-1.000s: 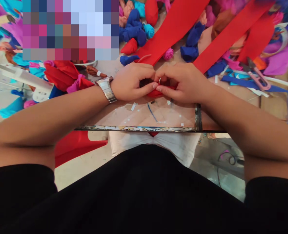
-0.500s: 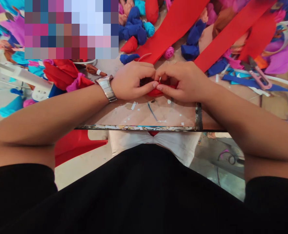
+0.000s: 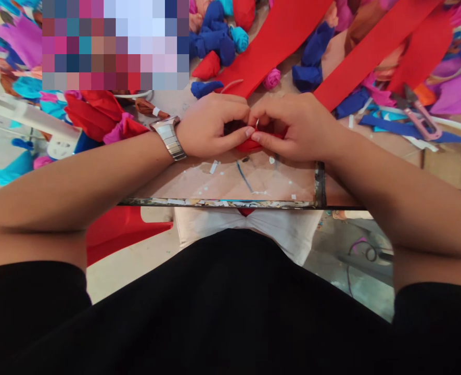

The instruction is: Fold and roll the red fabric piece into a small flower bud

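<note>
My left hand (image 3: 215, 127), with a metal watch (image 3: 170, 138) on the wrist, meets my right hand (image 3: 301, 127) just above the table's near side. Both are closed in a pinch, their fingertips touching each other. A bunched piece of red crepe paper (image 3: 249, 146) shows below and between the thumbs, gripped by both hands; the fingers hide most of it. Something thin and pale stands out at the fingertips, too small to name. Beyond the hands, a wide red strip (image 3: 269, 44) runs away across the table, beside a small pink rolled flower (image 3: 271, 78).
Dark blue bundles (image 3: 307, 77) and a second red strip (image 3: 371, 57) lie at the back. Pink-handled cutters (image 3: 425, 120) rest on scraps at the right. A white power strip (image 3: 61, 146) lies at the left. The table's near edge (image 3: 222, 203) carries paper bits.
The view has shifted slightly. Both hands keep their pinch on the red crepe paper, with hardly any visible movement of the fingers.
</note>
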A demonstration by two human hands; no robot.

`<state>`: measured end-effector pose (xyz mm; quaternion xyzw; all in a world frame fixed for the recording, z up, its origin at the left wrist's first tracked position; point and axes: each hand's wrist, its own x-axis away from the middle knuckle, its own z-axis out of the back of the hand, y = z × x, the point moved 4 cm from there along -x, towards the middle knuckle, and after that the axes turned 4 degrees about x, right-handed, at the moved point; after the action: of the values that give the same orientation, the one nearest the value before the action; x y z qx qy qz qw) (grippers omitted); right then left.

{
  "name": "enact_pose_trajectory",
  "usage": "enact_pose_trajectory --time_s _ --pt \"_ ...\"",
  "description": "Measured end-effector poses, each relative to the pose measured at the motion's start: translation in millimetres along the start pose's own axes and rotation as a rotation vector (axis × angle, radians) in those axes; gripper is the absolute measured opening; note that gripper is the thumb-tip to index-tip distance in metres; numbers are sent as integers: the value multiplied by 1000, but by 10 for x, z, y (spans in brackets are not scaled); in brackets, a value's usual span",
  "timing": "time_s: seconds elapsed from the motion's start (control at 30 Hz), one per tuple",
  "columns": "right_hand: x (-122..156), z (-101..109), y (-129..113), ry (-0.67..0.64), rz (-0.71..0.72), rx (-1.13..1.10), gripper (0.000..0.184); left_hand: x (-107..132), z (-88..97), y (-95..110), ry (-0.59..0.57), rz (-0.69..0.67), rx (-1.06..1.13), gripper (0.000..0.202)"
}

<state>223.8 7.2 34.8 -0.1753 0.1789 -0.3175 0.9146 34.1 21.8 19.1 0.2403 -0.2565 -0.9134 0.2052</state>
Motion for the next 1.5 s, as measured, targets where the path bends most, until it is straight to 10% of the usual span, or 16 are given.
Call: enact_pose_trajectory --time_s 1.5 --pt "36 23 -49 32 66 43 20 3 28 170 19 -1 -104 61"
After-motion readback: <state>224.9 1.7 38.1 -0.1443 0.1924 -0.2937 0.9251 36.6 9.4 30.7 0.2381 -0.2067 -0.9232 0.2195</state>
